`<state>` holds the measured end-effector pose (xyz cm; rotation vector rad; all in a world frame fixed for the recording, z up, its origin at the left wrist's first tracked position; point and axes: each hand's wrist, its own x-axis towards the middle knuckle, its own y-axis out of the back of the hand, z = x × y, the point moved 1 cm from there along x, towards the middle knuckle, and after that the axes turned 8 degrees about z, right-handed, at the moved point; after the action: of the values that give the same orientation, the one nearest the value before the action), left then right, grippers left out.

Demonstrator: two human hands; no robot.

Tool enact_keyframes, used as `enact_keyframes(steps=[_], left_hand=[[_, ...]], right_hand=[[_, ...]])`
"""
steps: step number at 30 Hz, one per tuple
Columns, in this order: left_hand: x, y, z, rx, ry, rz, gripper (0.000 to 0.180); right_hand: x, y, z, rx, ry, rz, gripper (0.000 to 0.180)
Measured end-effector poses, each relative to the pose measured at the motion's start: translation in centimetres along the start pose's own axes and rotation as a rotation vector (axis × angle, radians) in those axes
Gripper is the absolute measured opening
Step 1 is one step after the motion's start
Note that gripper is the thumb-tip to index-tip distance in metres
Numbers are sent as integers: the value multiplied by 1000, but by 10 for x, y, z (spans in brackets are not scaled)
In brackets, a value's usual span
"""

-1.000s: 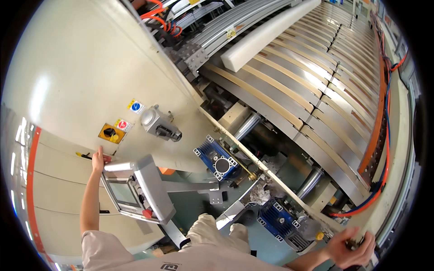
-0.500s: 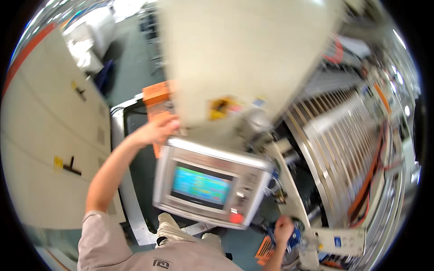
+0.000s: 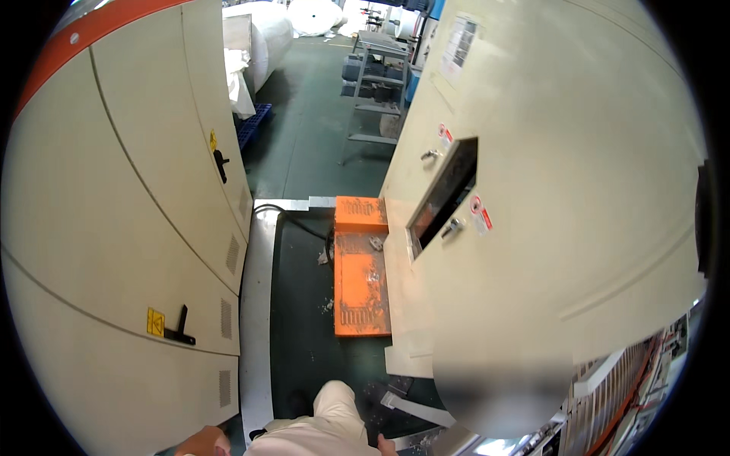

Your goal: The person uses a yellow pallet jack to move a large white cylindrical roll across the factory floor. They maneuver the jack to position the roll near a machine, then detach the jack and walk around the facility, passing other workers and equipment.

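Note:
Only a small part of my left hand or forearm [image 3: 204, 442] shows at the lower edge, beside the foot of the beige cabinet [image 3: 114, 251]; its fingers cannot be made out. A bit of my right hand [image 3: 386, 445] pokes in at the lower edge, next to my light trousers, with the rest cut off. No object shows in either hand. Ahead on the dark green floor stands an orange metal step [image 3: 362, 283] with worn, scuffed paint, set against the beige machine housing [image 3: 547, 205]. The housing has a dark, slanted opening [image 3: 449, 194].
Black handles [image 3: 179, 334] jut from the left cabinet. A black cable [image 3: 293, 216] crosses a pale floor sill near the step. Farther off are a grey step ladder [image 3: 374, 99], a blue pallet [image 3: 255, 125] and large white rolls [image 3: 266, 42]. Slatted machinery [image 3: 608, 403] lies lower right.
My view has swung away from the screen panel toward the aisle between cabinet and housing. My left hand has left the panel's corner; both hands have dropped to the lower edge.

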<state>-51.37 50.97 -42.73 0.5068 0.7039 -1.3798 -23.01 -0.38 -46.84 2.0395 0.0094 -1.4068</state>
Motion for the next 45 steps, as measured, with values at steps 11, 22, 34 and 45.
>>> enact_keyframes(steps=[11,22,34,45], left_hand=[[-224,492,-88,-742,221,1656,35],[-285,639,-250,-1451,606,1095,22],[-560,1137,-456,-732,488,1480,24],[-845,1619,-478,-161,117,1606,27]], right_hand=[[86,-119,-427,-86,155,-162,21],[-25,-243,-1025,-459,1194,23,29],[21,-283,-1279,-514,637,10,23],[109,-397,-1539,-565,356,-260,26]])
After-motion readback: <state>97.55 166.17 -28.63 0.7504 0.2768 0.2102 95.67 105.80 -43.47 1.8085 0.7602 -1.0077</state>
